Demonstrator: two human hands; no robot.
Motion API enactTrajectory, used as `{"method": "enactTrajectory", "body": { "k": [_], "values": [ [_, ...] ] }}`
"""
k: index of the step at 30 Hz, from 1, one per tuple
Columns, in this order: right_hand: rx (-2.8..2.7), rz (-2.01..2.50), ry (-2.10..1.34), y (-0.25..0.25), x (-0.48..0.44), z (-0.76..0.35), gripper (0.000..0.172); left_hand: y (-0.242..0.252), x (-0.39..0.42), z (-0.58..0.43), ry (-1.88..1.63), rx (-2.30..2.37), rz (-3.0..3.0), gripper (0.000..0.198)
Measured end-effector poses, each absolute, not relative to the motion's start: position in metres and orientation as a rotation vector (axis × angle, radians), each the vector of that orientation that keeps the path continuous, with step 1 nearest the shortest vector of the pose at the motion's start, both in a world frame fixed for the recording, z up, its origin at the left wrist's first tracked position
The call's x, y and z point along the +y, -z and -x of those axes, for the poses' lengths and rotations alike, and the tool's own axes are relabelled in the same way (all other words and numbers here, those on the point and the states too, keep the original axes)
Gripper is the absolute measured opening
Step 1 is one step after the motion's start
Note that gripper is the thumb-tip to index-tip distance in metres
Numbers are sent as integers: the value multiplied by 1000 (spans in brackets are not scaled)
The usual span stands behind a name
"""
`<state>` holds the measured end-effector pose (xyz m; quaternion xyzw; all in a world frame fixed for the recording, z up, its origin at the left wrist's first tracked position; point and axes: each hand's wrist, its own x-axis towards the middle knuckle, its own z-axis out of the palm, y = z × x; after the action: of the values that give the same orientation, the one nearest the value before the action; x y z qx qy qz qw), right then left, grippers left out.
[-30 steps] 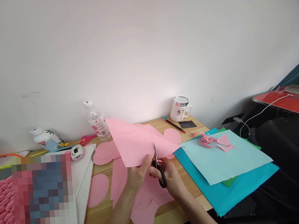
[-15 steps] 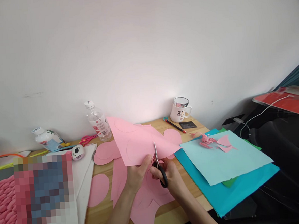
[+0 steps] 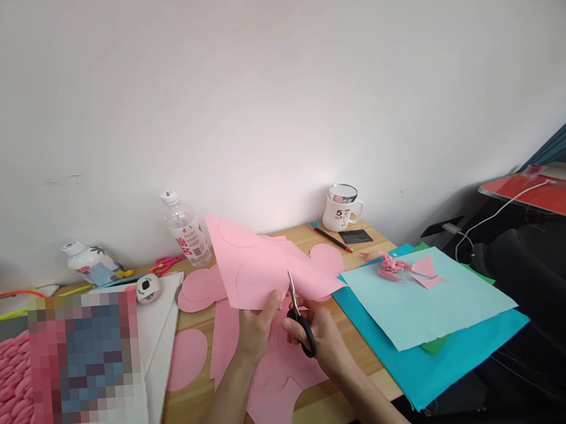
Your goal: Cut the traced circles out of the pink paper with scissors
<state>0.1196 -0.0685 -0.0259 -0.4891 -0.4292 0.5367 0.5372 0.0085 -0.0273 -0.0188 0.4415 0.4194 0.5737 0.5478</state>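
My left hand [image 3: 258, 327] pinches the lower edge of a pink paper sheet [image 3: 253, 269], which is raised off the table and marked with drawn circle outlines. Black-handled scissors [image 3: 307, 339] sit in my right hand [image 3: 323, 332], their blades pointing up and lying against the sheet near its lower edge. Some fingers of both hands are hidden behind the paper and the scissors. Beneath them lie more pink sheets [image 3: 265, 407]. Cut pink circles [image 3: 186, 357] rest on the wooden table to the left, and another pink circle [image 3: 327, 258] lies beyond the sheet.
A plastic bottle [image 3: 188, 235] and a white mug [image 3: 338, 211] stand by the wall. Pink scraps [image 3: 396, 265] lie on light blue paper [image 3: 416, 319] at right. Pink scissors [image 3: 166, 264] and a white tape-like dispenser [image 3: 147, 289] are at left. A pencil [image 3: 333, 237] lies before the mug.
The raised pink sheet has tilted and shifted slightly, its lower left corner now higher. Both hands and the scissors have moved a little to the left.
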Motion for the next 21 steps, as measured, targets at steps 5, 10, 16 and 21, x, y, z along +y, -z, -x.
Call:
{"method": "enactTrajectory", "body": {
  "k": [5, 10, 16, 21],
  "values": [
    [-994, 1151, -1372, 30, -73, -116, 37, 14, -29, -9, -1317, 1021, -1116, 36],
    [-951, 1027, -1357, 29, -69, -120, 45, 6, -30, -9, -1279, 1016, -1211, 37],
    [-978, 919, -1344, 28, -64, -126, 48, 1, -32, -8, -1214, 961, -1243, 28],
    [-953, 908, -1298, 30, -64, -122, 46, 3, -32, -9, -1221, 965, -1218, 26]
  ]
}}
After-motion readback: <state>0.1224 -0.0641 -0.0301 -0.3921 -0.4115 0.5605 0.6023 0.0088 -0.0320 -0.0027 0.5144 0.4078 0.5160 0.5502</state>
